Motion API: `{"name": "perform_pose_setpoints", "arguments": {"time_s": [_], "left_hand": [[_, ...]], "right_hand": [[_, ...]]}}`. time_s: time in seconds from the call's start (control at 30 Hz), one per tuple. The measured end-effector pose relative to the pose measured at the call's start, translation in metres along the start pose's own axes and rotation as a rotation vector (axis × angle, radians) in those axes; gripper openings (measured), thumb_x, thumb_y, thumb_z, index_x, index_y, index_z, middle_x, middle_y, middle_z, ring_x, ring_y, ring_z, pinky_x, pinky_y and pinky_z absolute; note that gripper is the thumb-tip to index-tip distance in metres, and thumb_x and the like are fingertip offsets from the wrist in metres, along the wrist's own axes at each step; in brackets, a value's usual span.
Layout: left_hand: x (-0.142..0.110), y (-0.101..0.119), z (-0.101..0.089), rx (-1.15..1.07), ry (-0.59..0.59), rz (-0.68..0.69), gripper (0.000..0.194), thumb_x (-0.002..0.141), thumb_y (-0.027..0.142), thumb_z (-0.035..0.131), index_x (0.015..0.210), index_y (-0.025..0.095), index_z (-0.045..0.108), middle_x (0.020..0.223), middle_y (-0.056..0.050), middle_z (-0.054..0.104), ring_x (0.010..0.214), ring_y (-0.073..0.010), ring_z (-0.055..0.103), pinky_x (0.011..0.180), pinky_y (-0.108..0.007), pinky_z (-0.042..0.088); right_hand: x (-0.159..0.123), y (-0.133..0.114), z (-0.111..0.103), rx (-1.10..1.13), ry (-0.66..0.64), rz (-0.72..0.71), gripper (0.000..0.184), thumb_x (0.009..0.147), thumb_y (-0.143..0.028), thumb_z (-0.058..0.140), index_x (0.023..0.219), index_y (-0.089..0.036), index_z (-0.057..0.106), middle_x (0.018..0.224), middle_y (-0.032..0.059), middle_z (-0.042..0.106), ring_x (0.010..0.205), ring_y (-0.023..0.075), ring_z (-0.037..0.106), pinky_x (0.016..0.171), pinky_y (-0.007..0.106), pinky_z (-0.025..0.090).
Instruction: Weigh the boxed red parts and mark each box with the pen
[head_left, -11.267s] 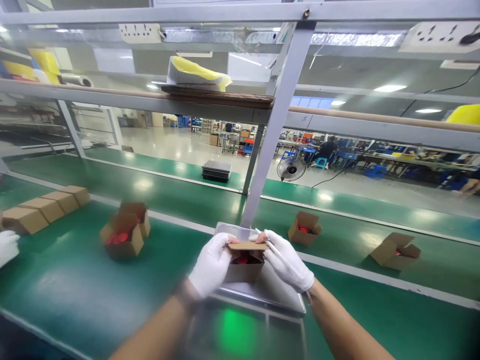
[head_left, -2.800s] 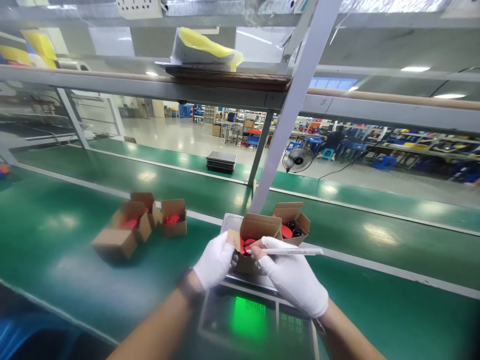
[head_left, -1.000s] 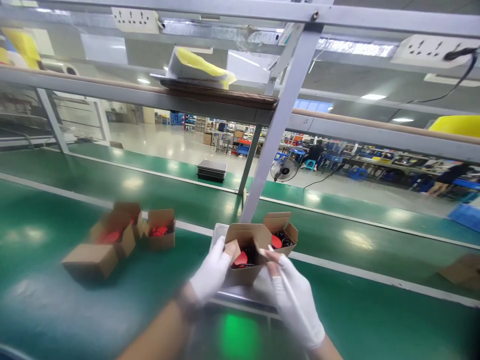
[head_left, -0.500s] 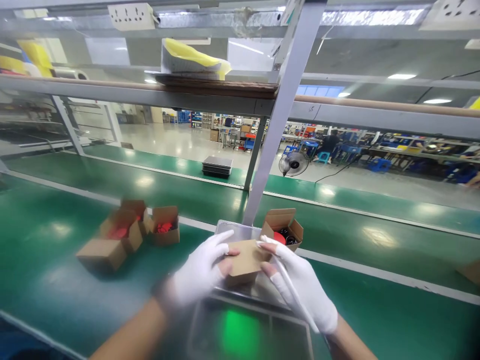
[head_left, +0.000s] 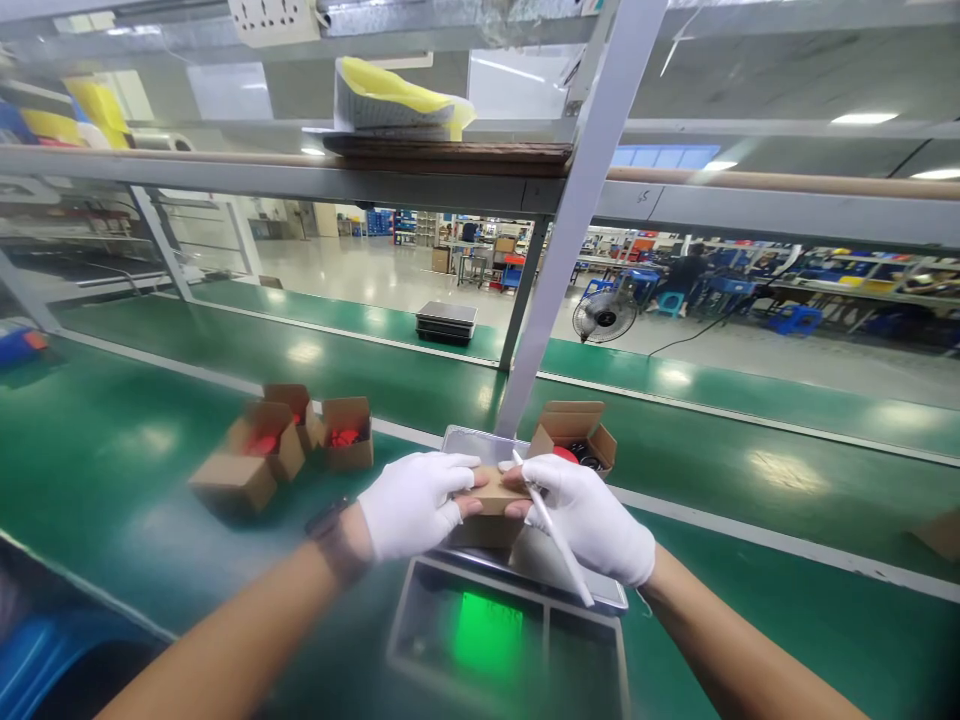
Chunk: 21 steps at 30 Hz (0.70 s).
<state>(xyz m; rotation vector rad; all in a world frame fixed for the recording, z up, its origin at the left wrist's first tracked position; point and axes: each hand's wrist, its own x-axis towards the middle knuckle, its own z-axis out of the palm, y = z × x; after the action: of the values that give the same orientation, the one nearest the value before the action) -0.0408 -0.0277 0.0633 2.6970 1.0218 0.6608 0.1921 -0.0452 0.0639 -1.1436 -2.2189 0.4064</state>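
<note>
A small cardboard box (head_left: 486,532) sits on the metal pan (head_left: 600,582) of a weighing scale, whose lit green display (head_left: 487,632) faces me. My left hand (head_left: 420,505), in a white glove with bare fingertips, grips the box's left side. On the right side, thumb and fingertips of my right hand (head_left: 592,510), gloved alike, press the box's top and edge. That same hand also holds a slim white pen-like stick (head_left: 559,540), slanting down towards me. Just behind it stands an open cardboard box (head_left: 574,430) with a red item and black cables inside.
To the left on the green bench (head_left: 135,440) stand several cardboard boxes, among them an open box (head_left: 349,455) with red contents. A slanted metal post (head_left: 559,240) rises behind the scale. Farther back are another scale (head_left: 446,320) and a fan (head_left: 604,316).
Both hands have closed in on the small box, and its top now appears tilted away, with more of its front showing. The camera view has shifted slightly, so the scene sits farther right.
</note>
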Motion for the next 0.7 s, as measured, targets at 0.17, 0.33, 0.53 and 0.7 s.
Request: {"name": "perform_pose_setpoints", "arguments": {"time_s": [0.17, 0.33, 0.53, 0.7], "left_hand": [[0.000, -0.003, -0.002, -0.011, -0.014, 0.000, 0.031, 0.091, 0.038, 0.042, 0.115, 0.029, 0.060, 0.111, 0.000, 0.064, 0.100, -0.0178, 0.059, 0.086, -0.029, 0.047], [-0.005, -0.004, -0.005, 0.048, -0.036, 0.037, 0.038, 0.090, 0.045, 0.040, 0.120, 0.029, 0.057, 0.127, -0.003, 0.056, 0.109, -0.0208, 0.056, 0.094, -0.034, 0.045], [-0.008, -0.005, 0.004, 0.111, 0.004, 0.075, 0.038, 0.089, 0.041, 0.045, 0.123, 0.028, 0.054, 0.132, -0.004, 0.052, 0.111, -0.0224, 0.054, 0.093, -0.037, 0.045], [-0.013, -0.009, 0.013, 0.204, 0.023, 0.141, 0.035, 0.091, 0.037, 0.041, 0.121, 0.025, 0.052, 0.136, -0.006, 0.047, 0.113, -0.0243, 0.051, 0.091, -0.041, 0.045]], "right_hand": [[0.001, -0.004, -0.007, -0.022, -0.019, -0.005, 0.024, 0.086, -0.040, 0.057, 0.095, -0.019, 0.066, 0.088, 0.0058, 0.064, 0.082, 0.0183, 0.059, 0.074, 0.029, 0.049], [-0.004, -0.004, -0.010, 0.002, -0.029, -0.096, 0.021, 0.090, -0.034, 0.051, 0.092, -0.018, 0.065, 0.088, 0.0059, 0.065, 0.077, 0.0156, 0.061, 0.071, 0.026, 0.050], [-0.008, 0.006, -0.004, -0.101, 0.096, -0.275, 0.017, 0.090, -0.024, 0.051, 0.100, -0.021, 0.064, 0.107, 0.0078, 0.064, 0.094, 0.0178, 0.061, 0.085, 0.032, 0.052], [-0.017, 0.010, 0.001, -0.123, 0.071, -0.342, 0.030, 0.087, -0.015, 0.051, 0.115, -0.024, 0.058, 0.123, 0.0070, 0.057, 0.110, 0.0188, 0.056, 0.094, 0.035, 0.048]]}}
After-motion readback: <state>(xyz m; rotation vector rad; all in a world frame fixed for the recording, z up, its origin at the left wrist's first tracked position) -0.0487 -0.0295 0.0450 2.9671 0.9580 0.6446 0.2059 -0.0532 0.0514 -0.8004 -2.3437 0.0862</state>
